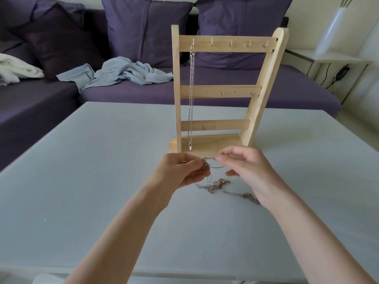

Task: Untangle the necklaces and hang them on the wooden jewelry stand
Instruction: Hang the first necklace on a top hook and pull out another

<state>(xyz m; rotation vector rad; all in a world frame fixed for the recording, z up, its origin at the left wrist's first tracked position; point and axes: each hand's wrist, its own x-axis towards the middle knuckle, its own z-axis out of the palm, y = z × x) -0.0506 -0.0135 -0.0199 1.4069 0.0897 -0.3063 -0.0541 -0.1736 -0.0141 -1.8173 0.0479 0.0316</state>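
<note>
Right now the untangling is in hand: one silver necklace [191,95] already hangs from the leftmost top hook of the wooden jewelry stand [221,89], and the rest are not yet free. The left hand [180,173] pinches a small knot of chain [205,163] between thumb and fingers [196,161], curled tight around it. The right hand [244,167] pinches a thin strand [211,159] leading out of that knot, its fingers bent, thumb and forefinger closed on the chain just beside the left fingertips. Both hands hover above the bench [102,160], just in front of the stand's base, forearms reaching in from below and wrists angled toward each other. Beneath the fingers lies a tangled heap of necklaces [215,184], and another chain [242,195] trails under the right wrist.

Next, I'd judge, the strand wants a gentle draw apart from the knot, loosening rather than tugging, since a hard pull could cinch it tighter. Once one chain is free, it goes up to an empty hook.
</note>
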